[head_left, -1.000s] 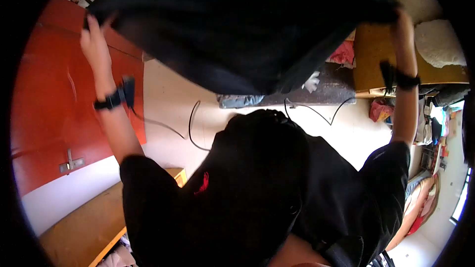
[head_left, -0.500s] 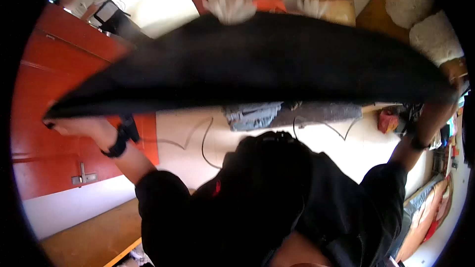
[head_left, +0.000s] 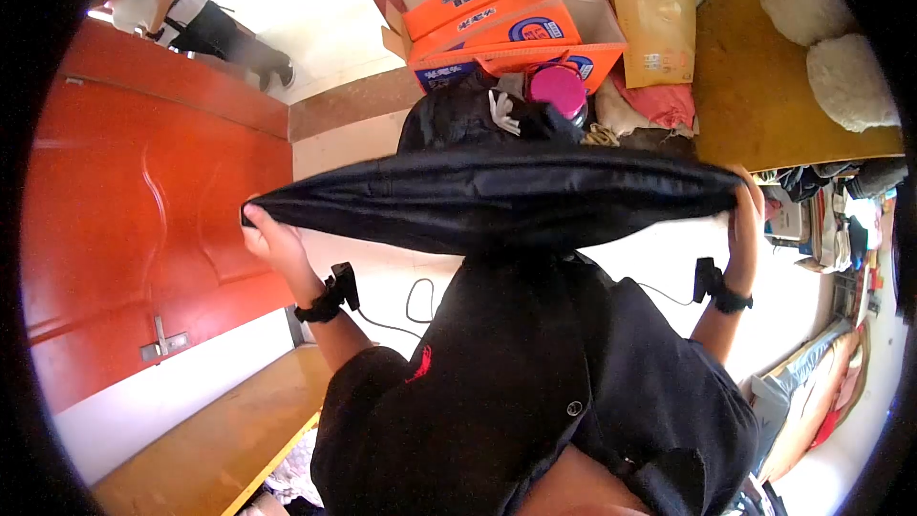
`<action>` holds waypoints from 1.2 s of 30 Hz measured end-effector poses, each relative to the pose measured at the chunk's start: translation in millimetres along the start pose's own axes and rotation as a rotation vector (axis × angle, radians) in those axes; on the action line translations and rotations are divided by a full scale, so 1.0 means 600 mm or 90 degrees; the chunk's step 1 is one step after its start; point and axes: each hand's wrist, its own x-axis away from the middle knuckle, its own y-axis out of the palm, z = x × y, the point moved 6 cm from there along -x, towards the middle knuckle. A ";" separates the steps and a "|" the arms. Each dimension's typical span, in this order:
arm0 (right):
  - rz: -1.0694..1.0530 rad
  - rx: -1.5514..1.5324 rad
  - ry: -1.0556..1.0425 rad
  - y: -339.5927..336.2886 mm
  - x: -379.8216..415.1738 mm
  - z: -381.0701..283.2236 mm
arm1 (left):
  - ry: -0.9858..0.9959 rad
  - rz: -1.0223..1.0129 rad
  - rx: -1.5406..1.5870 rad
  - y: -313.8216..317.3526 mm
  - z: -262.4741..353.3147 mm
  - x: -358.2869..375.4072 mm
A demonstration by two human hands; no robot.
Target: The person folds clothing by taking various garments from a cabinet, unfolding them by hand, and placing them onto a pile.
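Note:
A black garment (head_left: 497, 186) is stretched sideways in front of my chest, its long edge drawn out between both hands. My left hand (head_left: 277, 239) is closed on its left end, near the red door. At the other end, my right hand (head_left: 747, 215) grips the cloth with fingers wrapped over it. More black cloth (head_left: 444, 124) shows beyond the stretched edge, with a white patch (head_left: 502, 113) on it. Which kind of garment it is, I cannot tell. Both wrists carry black straps with small cabled boxes.
Beyond the cloth stand an orange box (head_left: 487, 19), a brown carton (head_left: 654, 24) and a pink-lidded container (head_left: 558, 89). The red door (head_left: 162, 210) is on the left, with another person (head_left: 181, 10) past the doorway. Shelves with clutter (head_left: 831, 220) line the right.
The garment has come down from higher and farther out, and my hands have moved closer together. The boxes beyond it now show. The person in the doorway stands more upright in view.

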 end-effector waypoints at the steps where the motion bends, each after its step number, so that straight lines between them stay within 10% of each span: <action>1: -0.053 -0.005 -0.022 0.018 -0.032 0.011 | -0.022 -0.003 -0.015 0.014 -0.006 -0.013; 6: -0.212 -0.046 -0.083 0.149 -0.161 -0.008 | 0.034 0.027 -0.027 0.126 -0.031 -0.083; 9: -0.203 -0.128 -0.098 0.250 -0.192 0.024 | 0.172 -0.196 -0.085 0.242 -0.056 -0.076; 10: -0.195 0.240 -0.286 0.270 -0.205 0.056 | 0.080 -0.248 -0.071 0.264 -0.096 -0.050; 12: -0.283 0.233 -0.068 0.311 -0.137 0.098 | -0.094 -0.329 -0.035 0.298 -0.161 0.018; 16: -0.439 0.471 -0.296 0.305 -0.027 0.278 | -0.278 -0.387 -0.287 0.209 -0.438 0.175; 20: -0.651 0.575 0.264 0.236 0.112 0.486 | -0.850 -0.463 -0.179 0.080 -0.511 0.347; 25: -0.692 0.562 0.281 0.243 0.226 0.484 | -1.193 -0.378 0.147 0.098 -0.544 0.439; 30: -0.659 0.427 0.144 0.262 0.258 0.454 | -1.057 -0.253 0.468 0.173 -0.536 0.423; 31: -0.641 0.454 0.184 0.267 0.252 0.441 | -0.722 -0.541 0.117 0.157 -0.538 0.398; 34: -0.669 0.535 0.173 0.274 0.252 0.464 | -0.842 -0.438 0.228 0.140 -0.530 0.403; 36: -0.740 0.598 0.200 0.267 0.249 0.508 | -0.361 -0.743 -0.222 0.125 -0.526 0.377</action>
